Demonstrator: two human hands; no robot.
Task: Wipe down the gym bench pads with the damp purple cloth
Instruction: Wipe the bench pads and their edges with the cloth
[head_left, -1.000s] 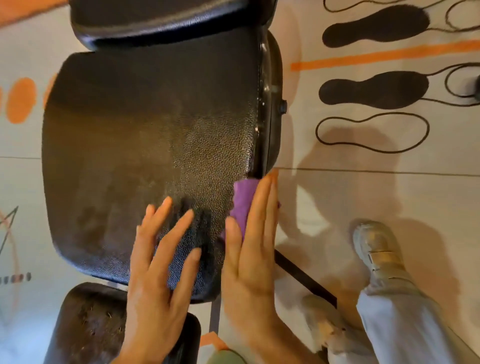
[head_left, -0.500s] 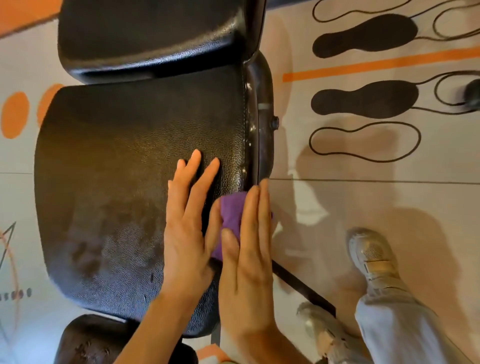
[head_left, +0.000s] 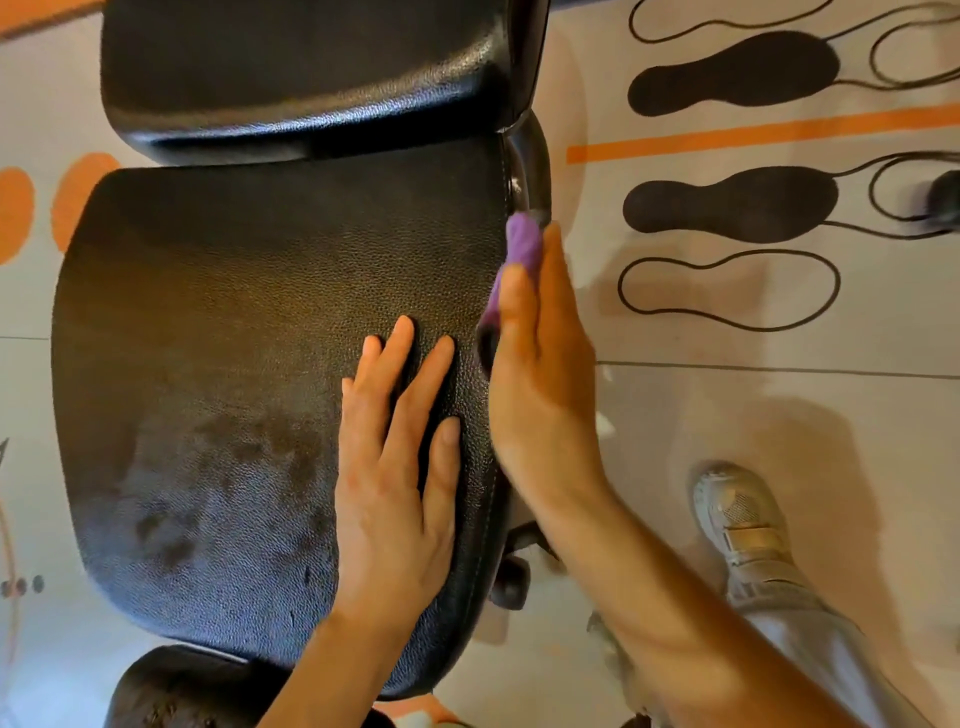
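The black textured seat pad (head_left: 234, 364) fills the middle of the head view, with damp dark patches on its near half. A second black pad (head_left: 311, 67) lies beyond it. My left hand (head_left: 395, 467) rests flat on the seat pad's right part, fingers straight and spread. My right hand (head_left: 540, 364) presses the purple cloth (head_left: 519, 249) against the pad's right side edge with straight fingers. Most of the cloth is hidden under that hand.
A small dark round pad (head_left: 171, 691) sits at the bottom left. My shoe (head_left: 737, 514) and grey trouser leg stand on the floor to the right. Black footprint markings (head_left: 727, 202) and an orange stripe (head_left: 753, 132) mark the floor. A dark knob (head_left: 511, 582) projects below the seat.
My right hand has slid the purple cloth forward along the pad's right edge. My left hand has moved further up onto the pad and lies flat beside it.
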